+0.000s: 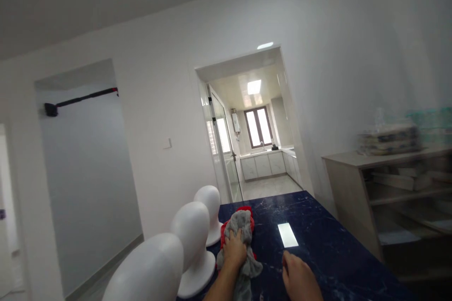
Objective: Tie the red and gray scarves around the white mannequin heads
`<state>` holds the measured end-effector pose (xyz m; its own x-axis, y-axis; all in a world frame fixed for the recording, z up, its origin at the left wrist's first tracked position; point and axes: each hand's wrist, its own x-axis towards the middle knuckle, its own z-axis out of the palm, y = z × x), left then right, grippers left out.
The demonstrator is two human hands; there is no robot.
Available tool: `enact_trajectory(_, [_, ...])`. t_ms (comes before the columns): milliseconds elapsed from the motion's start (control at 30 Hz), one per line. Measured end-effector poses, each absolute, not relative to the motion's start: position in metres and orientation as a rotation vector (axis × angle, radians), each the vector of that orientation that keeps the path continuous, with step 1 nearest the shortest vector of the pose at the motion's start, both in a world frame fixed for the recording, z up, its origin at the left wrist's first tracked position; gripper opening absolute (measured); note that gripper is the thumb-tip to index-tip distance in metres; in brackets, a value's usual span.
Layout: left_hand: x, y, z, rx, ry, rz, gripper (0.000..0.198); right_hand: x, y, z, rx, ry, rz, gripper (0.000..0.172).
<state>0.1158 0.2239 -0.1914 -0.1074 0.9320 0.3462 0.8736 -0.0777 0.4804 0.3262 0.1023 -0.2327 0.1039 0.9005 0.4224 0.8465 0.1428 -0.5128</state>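
My left hand [235,250] presses its fingers into a bunched grey cloth [241,223] and grips it. Part of that cloth trails down toward me past the wrist. Red fabric [245,208] shows behind and beside the grey one. To the right, over the dark blue marbled table [318,225], my right hand [300,276] is curled closed. Its palm is hidden, so whatever it may hold cannot be made out. Left of the cloths, three white egg-shaped head stands [192,225] form a row along the table's edge, the nearest cut off by the frame.
At the right, a blurred shelf unit [341,160] carries a packaged bundle [388,138] and greenish items on top, with papers on its shelves. A kitchen counter [263,165] lies beyond the doorway. A ceiling light reflects off the tabletop.
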Motion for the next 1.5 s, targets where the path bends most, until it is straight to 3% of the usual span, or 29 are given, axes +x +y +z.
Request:
enact_trajectory(167, [0.133,0.204,-0.198,2.187,2.284,0.712,0.067,0.324,0.112,-0.234,-1.716,-1.758,0.178,0.030])
enact_trajectory(433, [0.145,0.141,-0.204,2.269,1.973,0.384,0.080,0.327,0.116,-0.237,-1.742,-1.737,0.211,0.028])
enact_trajectory(667, [0.094,0.125,-0.220,2.223,1.891,0.598,0.088,0.330,0.106,-0.235,-1.699,-1.687,0.243,0.022])
enact_trajectory(900, [0.073,0.168,-0.195,1.811,2.044,1.007,0.071,0.332,0.103,-0.240,-1.614,-1.691,0.290,0.019])
enact_trajectory(1200, [0.073,0.243,-0.188,1.459,2.397,1.090,0.058,0.328,0.097,-0.236,-1.610,-1.737,0.308,0.019])
enact_trajectory(1500, [0.053,0.280,-0.184,1.413,2.446,1.137,0.051,0.318,0.095,-0.229,-1.667,-1.850,0.302,0.022])
